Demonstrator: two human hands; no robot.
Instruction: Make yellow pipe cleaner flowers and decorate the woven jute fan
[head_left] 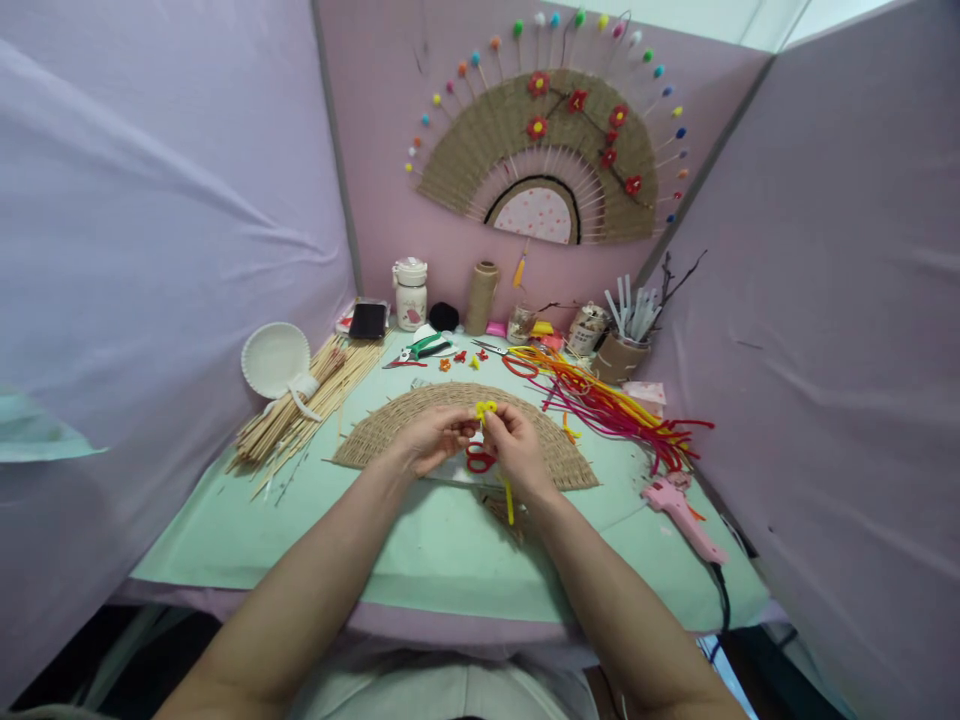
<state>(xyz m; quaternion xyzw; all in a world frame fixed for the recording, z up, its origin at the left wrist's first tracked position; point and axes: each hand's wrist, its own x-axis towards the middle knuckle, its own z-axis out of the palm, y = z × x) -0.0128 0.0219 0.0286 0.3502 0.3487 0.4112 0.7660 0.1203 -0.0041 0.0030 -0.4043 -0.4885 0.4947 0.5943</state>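
Between my two hands, above the near middle of the table, is a yellow pipe cleaner [486, 409] bent into small loops like a flower. Its loose tail [509, 503] hangs below my right hand. My right hand [514, 445] pinches the looped part between thumb and fingers. Close on the other side is my left hand [441, 437], fingers curled with their tips near the loops; whether they grip it is hard to see. Beneath both hands lies a woven twine fan [382, 425], partly covered by them. Red scissor handles [480, 458] show between the wrists.
Bundled sticks [289, 415] lie left, beside a white paper plate [275, 360]. Colored pipe cleaners [600, 395] spread at right, above a pink glue gun [684, 520] with a cord. Green-handled pliers [429, 346], small pipe-cleaner flowers [460, 357] and a twine spool [482, 298] are at the back.
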